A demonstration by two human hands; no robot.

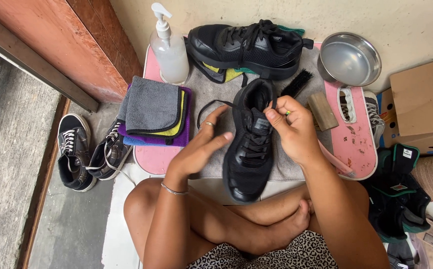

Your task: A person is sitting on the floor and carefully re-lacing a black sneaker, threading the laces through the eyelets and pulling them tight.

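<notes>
A black sneaker (248, 159) lies toe toward me on a grey cloth (206, 84) over a small pink table (361, 139). My left hand (201, 147) rests against the shoe's left side, and a black lace (211, 104) loops out above it. Up at the shoe's tongue, my right hand (291, 129) pinches the lace end. A second black sneaker (248, 47) stands sideways at the back of the table.
A pump bottle (169, 50), folded cloths (154, 109), a shoe brush (313, 97) and a metal bowl (351, 59) sit around the shoe. Dark sneakers (84, 152) lie on the floor to the left. A cardboard box (420, 107) and more shoes (395, 199) are on the right.
</notes>
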